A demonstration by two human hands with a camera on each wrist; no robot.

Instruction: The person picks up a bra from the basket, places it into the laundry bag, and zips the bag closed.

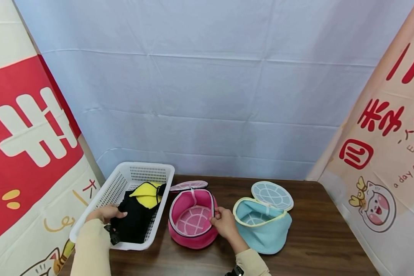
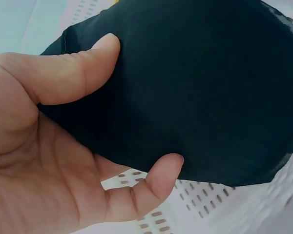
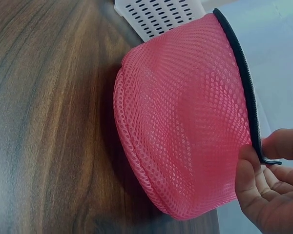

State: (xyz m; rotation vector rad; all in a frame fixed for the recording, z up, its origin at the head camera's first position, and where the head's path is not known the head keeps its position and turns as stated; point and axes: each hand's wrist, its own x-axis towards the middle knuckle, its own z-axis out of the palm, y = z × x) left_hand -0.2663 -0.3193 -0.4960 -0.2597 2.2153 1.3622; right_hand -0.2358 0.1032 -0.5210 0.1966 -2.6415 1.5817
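Observation:
My left hand (image 1: 107, 212) is inside the white basket (image 1: 148, 165), holding a piece of black cloth (image 1: 134, 222) between thumb and fingers. In the left wrist view the thumb lies over the black cloth, with other fingers partly hidden behind it. A yellow piece (image 1: 146, 198) with a black cord lies beside the cloth. My right hand (image 1: 226, 223) pinches the dark zipped rim of a round pink mesh laundry bag (image 3: 180, 117) between thumb and fingers. The bag stands upright on the table, its mouth open and its lid (image 1: 189, 185) folded back behind it.
Right of the pink bag stands a blue mesh laundry bag (image 1: 267, 239) with yellow trim, its round lid (image 1: 272, 194) folded back. The brown wooden table (image 1: 317, 230) ends at a pale blue cloth backdrop (image 1: 207, 96). Printed cloths hang at both sides.

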